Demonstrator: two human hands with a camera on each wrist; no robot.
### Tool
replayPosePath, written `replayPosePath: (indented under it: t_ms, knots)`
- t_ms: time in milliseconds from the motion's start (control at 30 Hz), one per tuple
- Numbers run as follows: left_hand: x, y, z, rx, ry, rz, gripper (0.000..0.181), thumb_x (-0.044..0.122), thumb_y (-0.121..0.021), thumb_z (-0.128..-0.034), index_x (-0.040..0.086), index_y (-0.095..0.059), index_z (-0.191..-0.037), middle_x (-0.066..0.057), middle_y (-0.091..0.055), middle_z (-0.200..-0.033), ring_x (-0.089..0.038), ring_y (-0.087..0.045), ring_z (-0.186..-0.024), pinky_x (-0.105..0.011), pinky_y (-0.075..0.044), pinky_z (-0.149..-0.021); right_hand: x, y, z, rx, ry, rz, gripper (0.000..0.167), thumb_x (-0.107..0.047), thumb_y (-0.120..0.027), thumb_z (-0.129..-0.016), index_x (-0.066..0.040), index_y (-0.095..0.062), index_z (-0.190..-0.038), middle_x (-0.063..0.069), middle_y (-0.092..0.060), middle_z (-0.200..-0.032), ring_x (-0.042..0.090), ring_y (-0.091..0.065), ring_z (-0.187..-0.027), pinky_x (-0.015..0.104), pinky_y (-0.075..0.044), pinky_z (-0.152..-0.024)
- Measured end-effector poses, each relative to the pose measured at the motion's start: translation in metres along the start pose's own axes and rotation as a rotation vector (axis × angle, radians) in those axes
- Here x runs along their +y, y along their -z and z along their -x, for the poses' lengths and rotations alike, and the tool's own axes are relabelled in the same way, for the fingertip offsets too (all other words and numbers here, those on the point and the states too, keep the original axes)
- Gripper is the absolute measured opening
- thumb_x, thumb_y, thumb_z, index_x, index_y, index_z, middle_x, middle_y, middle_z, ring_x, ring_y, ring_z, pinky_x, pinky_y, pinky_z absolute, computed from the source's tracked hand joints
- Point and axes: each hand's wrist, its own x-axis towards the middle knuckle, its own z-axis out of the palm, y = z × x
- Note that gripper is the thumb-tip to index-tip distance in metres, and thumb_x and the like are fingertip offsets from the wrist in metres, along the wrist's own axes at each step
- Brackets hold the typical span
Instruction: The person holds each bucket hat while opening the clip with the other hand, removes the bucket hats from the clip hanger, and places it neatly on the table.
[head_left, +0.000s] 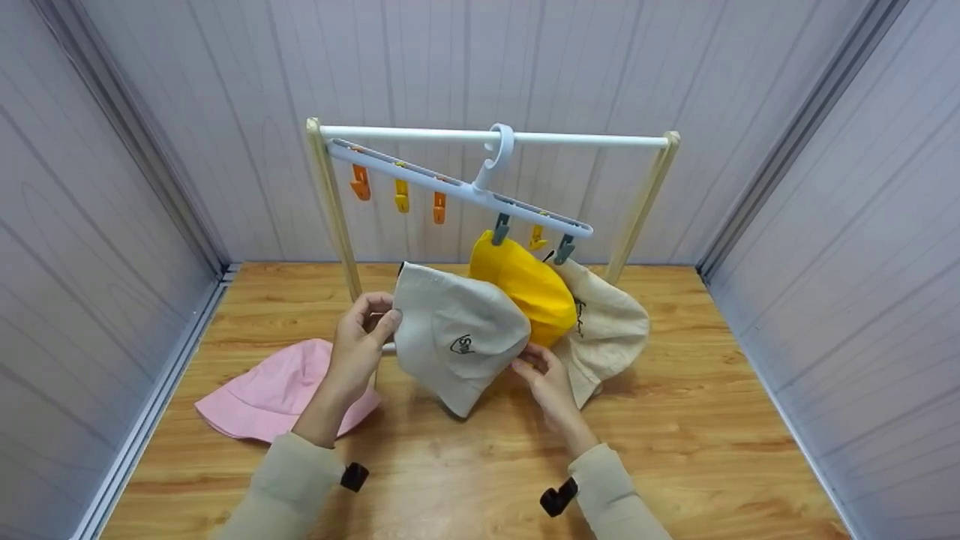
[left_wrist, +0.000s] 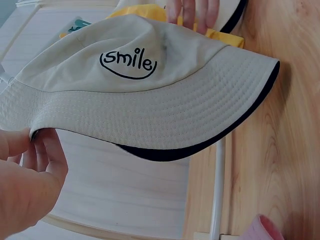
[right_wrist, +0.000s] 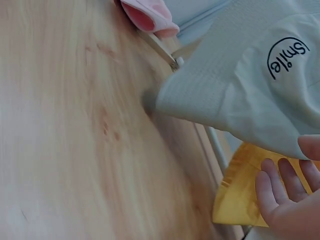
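A light grey bucket hat (head_left: 480, 330) with a "smile" print and dark lining hangs in the air between my two hands. My left hand (head_left: 358, 345) pinches its brim between thumb and fingers, as the left wrist view also shows at the brim edge (left_wrist: 35, 132). My right hand (head_left: 547, 382) holds the crown's edge, its thumb (right_wrist: 311, 146) on the grey cloth. Just behind, a yellow hat (head_left: 525, 289) hangs from a dark green clip (head_left: 500, 229). A cream hat (head_left: 611, 319) hangs at the right from another dark green clip (head_left: 564, 249).
A white clip hanger (head_left: 450, 184) hooks over the rack's white bar (head_left: 585, 139), tilted down to the right. Orange clips (head_left: 361, 182) and a yellow clip (head_left: 402, 187) dangle at its left. A pink bucket hat (head_left: 277, 390) lies on the wooden table (head_left: 690, 450).
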Motion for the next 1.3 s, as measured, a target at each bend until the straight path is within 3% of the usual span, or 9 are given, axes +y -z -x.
replayPosePath:
  t_ms: [200, 500, 867, 1300]
  knots:
    - [-0.002, 0.0, 0.002, 0.008, 0.022, 0.027, 0.015, -0.004, -0.062, -0.1036, -0.003, -0.063, -0.119, -0.01, -0.064, -0.108, -0.018, -0.063, -0.092, -0.025, -0.058, -0.077, 0.012, -0.013, 0.004, -0.034, -0.109, -0.11, 0.045, -0.006, -0.063, -0.103, 0.01, -0.048, -0.141, 0.02, -0.062, -0.13, 0.021, -0.067, -0.107, 0.056, -0.05, -0.111]
    - [-0.006, 0.002, 0.004, 0.009, 0.04, 0.065, 0.015, -0.004, -0.061, -0.1044, -0.001, -0.062, -0.119, -0.009, -0.063, -0.108, -0.016, -0.062, -0.091, -0.025, -0.06, -0.075, 0.018, -0.02, 0.01, 0.02, -0.143, -0.149, 0.025, -0.006, -0.067, -0.101, 0.003, -0.056, -0.121, 0.01, -0.066, -0.112, 0.017, -0.067, -0.098, 0.045, -0.058, -0.101]
    - [-0.025, 0.013, 0.021, 0.087, 0.114, 0.107, 0.021, 0.0, -0.059, -0.1067, -0.002, -0.059, -0.127, -0.011, -0.063, -0.116, -0.017, -0.067, -0.101, -0.03, -0.061, -0.086, 0.009, -0.02, 0.015, 0.095, -0.093, -0.075, 0.026, -0.008, -0.069, -0.101, 0.004, -0.059, -0.122, 0.006, -0.067, -0.098, 0.015, -0.066, -0.091, 0.042, -0.059, -0.093]
    - [-0.05, 0.043, 0.044, 0.184, 0.209, 0.171, 0.023, 0.001, -0.055, -0.1087, -0.002, -0.051, -0.131, -0.012, -0.055, -0.118, -0.016, -0.067, -0.102, -0.031, -0.061, -0.089, -0.002, -0.032, 0.002, 0.033, -0.045, 0.105, 0.029, -0.005, -0.068, -0.1, 0.012, -0.063, -0.123, 0.014, -0.069, -0.108, 0.015, -0.062, -0.093, 0.036, -0.058, -0.088]
